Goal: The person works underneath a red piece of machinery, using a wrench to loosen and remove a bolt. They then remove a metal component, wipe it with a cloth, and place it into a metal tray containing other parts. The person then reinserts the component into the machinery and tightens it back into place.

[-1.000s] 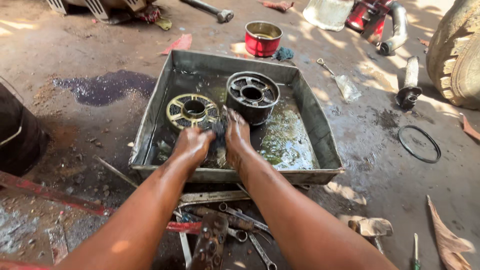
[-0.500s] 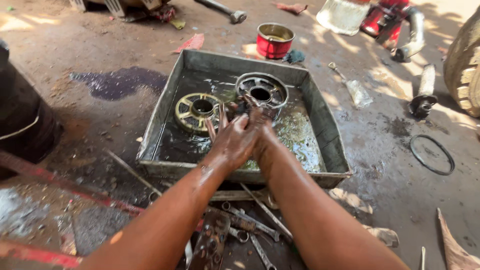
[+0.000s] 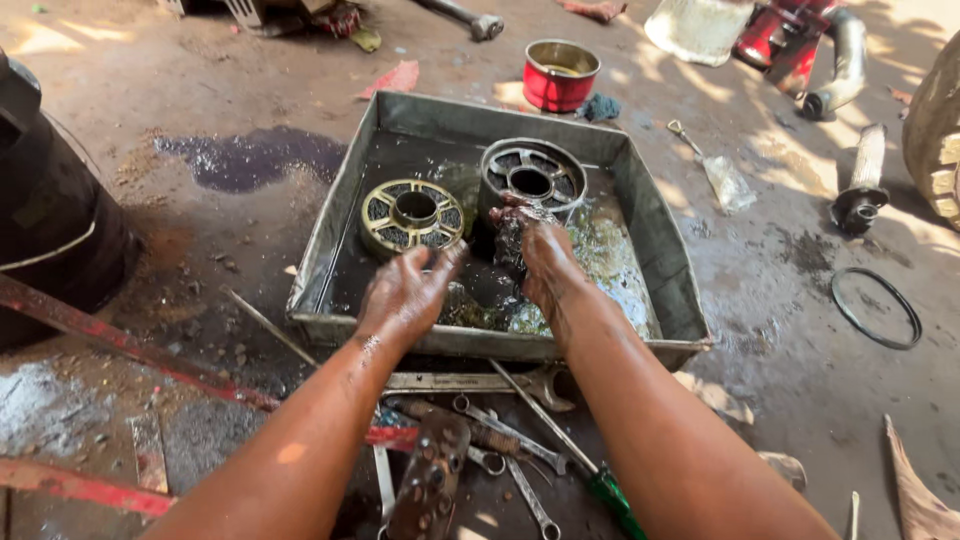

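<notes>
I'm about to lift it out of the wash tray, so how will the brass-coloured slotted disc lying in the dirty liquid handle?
The brass-coloured disc looks like thick solid metal, so probably stiff and heavy for its size. It lies flat in the metal tray, wet with dark oily liquid, so likely slippery. Flat as it is, it seems unlikely to roll.

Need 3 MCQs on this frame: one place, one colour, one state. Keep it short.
1. Where are the two round slotted parts?
A. in the metal tray
B. on the dirt
C. in the can

2. Colour of the can behind the tray?
A. blue
B. red
C. green

3. State of the right hand?
A. empty, flat
B. closed on a dark oily part
C. on a wrench

Key: 1 A, both sit inside the tray walls; 2 B, its side is red; 3 B, fingers wrap the part, while the left hand is open.
</notes>
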Demonstrator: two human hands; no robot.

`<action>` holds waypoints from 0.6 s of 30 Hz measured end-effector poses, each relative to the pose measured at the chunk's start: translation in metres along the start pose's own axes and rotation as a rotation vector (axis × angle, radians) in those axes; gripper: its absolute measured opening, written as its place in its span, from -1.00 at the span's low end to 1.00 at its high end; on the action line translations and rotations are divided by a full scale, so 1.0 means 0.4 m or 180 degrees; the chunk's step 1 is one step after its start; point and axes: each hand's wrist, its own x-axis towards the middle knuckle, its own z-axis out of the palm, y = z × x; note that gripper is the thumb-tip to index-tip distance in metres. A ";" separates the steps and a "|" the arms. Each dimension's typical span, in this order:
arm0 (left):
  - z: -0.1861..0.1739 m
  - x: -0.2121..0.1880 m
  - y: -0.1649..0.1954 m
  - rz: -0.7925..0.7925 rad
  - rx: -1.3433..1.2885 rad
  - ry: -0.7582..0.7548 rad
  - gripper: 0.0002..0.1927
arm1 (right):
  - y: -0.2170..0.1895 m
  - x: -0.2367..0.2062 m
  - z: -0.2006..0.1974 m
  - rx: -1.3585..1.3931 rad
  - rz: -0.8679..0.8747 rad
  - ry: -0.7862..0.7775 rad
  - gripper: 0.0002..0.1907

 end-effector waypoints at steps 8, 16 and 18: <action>-0.014 -0.006 0.030 -0.0532 0.0270 -0.0851 -0.06 | -0.030 -0.091 0.102 -0.1584 0.0177 0.1394 -0.51; -0.029 -0.003 0.014 -0.0510 -0.0218 -0.0590 0.02 | 0.093 -0.051 0.075 -0.2457 0.0014 0.1089 -0.47; -0.032 0.001 0.013 -0.0393 -0.0322 -0.0513 0.03 | 0.125 -0.033 0.058 -0.2590 -0.0019 0.1046 -0.39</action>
